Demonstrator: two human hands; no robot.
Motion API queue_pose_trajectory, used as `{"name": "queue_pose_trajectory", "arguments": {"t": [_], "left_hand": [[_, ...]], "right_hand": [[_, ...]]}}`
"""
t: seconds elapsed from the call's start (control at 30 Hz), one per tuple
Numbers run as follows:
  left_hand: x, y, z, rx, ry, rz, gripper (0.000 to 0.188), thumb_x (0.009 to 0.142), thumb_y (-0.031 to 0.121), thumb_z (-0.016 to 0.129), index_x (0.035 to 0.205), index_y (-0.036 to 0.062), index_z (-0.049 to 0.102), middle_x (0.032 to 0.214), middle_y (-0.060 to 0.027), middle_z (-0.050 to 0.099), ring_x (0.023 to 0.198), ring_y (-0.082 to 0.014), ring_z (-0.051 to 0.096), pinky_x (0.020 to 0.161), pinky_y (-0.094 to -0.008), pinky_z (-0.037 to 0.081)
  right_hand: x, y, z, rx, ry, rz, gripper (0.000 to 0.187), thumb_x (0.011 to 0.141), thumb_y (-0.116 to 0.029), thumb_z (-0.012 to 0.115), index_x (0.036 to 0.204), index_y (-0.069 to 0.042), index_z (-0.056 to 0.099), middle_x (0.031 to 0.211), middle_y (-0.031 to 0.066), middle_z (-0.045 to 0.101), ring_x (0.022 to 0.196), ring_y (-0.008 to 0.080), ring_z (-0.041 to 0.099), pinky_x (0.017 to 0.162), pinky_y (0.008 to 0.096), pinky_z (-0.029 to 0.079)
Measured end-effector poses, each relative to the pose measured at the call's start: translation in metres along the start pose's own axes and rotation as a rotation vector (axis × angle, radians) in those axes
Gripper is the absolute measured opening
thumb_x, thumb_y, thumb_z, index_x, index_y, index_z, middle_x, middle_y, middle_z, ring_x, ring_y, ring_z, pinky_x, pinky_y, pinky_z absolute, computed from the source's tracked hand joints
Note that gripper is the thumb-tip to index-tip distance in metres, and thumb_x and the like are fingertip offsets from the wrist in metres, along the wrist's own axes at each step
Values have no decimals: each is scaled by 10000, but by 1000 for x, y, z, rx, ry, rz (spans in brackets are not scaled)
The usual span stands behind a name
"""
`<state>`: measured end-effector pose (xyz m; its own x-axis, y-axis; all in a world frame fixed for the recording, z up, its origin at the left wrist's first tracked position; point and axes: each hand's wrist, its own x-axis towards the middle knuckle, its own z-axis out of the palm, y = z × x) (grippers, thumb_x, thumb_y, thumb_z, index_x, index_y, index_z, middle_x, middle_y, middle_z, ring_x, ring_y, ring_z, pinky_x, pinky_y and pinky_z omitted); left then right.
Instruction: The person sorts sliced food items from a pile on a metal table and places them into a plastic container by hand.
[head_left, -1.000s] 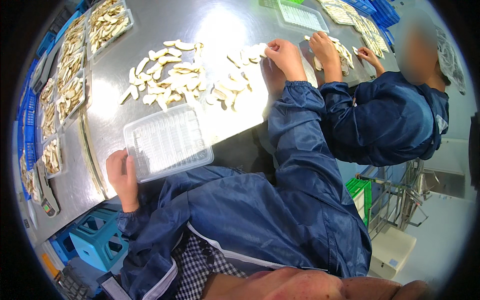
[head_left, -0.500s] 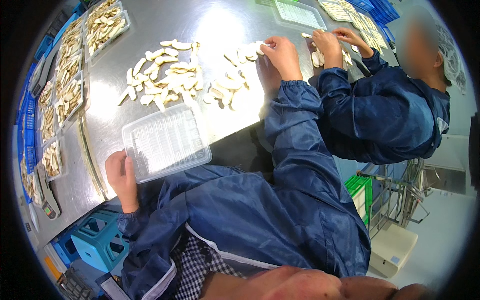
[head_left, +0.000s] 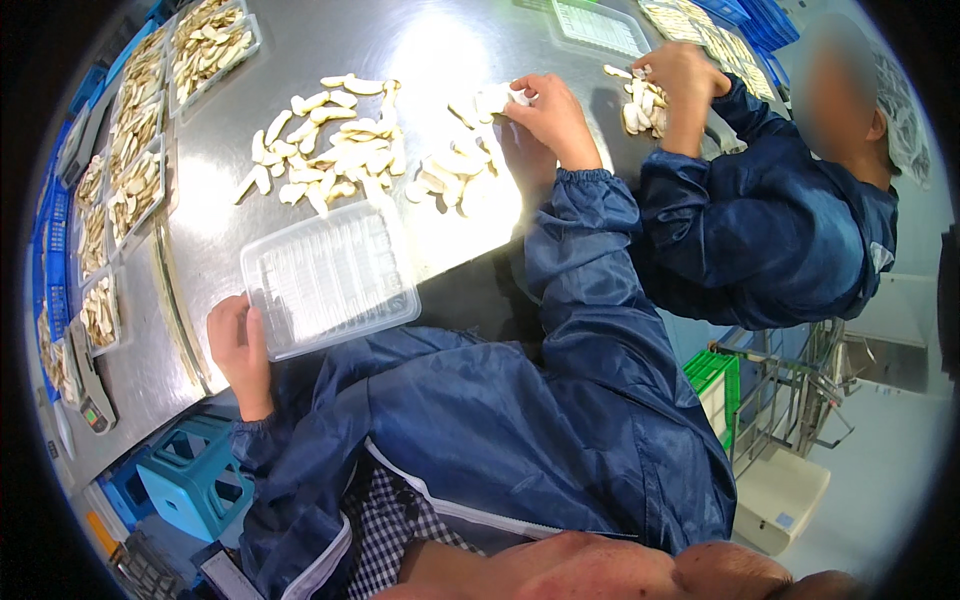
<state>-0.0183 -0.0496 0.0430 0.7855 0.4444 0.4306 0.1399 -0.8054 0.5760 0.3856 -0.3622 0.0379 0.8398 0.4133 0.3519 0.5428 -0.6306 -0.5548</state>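
Note:
My left hand (head_left: 236,345) grips the left side of a clear ribbed plastic tray (head_left: 330,283), which holds nothing and sits at the table's near edge. Beyond the tray lies a loose pile of pale, finger-shaped mushroom pieces (head_left: 352,150). A smaller group of mushroom pieces (head_left: 458,178) lies to its right. At the far end of that group, my right hand (head_left: 552,115) is closed, thumb and fingers pinching a pale mushroom piece (head_left: 518,97); glare and the fingers hide part of it.
Trays of mushroom pieces (head_left: 205,50) and a scale (head_left: 92,385) line the left side. At right, a co-worker's hands (head_left: 685,85) work over another small pile (head_left: 643,105). A clear tray (head_left: 600,28) stands at the back. Below the table is a blue stool (head_left: 195,480).
My right hand has drawn slightly left over the far mushroom pieces. My left hand and the tray barely shift. The co-worker's hands have come together and moved up.

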Motion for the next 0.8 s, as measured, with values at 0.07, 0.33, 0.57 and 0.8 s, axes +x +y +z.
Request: {"name": "queue_pose_trajectory", "arguments": {"t": [0.07, 0.33, 0.57, 0.8], "left_hand": [[2, 2, -2, 12, -3, -2, 133, 960, 68, 621, 1038, -38, 643, 1058, -150, 644, 1017, -299, 594, 923, -371, 458], [0, -8, -6, 54, 39, -7, 168, 889, 87, 677, 1021, -17, 682, 1031, -161, 663, 992, -334, 607, 899, -403, 476], [4, 2, -5, 86, 70, 12, 171, 858, 107, 712, 1001, 15, 689, 1003, -154, 672, 936, -346, 624, 846, -421, 488], [2, 3, -4, 49, 56, -1, 277, 855, 114, 723, 1112, 19, 680, 1011, -144, 678, 941, -338, 618, 845, -418, 472]], "right_hand": [[-1, -15, -1, 33, -18, -4, 335, 776, -294, 762, 1031, -78, 762, 994, 163, 663, 928, 321, 657, 833, 415, 529], [8, -23, 14, -66, -123, -90, 327, 786, -243, 753, 1058, -61, 744, 1006, 168, 664, 914, 349, 649, 818, 418, 530], [24, -89, -18, 177, -255, -155, 274, 897, -231, 718, 1086, -33, 726, 933, 133, 689, 798, 251, 668, 718, 358, 539], [70, -188, 45, 18, -523, -556, 305, 881, -260, 703, 1121, -74, 732, 993, 128, 735, 918, 303, 704, 769, 379, 554]]}}
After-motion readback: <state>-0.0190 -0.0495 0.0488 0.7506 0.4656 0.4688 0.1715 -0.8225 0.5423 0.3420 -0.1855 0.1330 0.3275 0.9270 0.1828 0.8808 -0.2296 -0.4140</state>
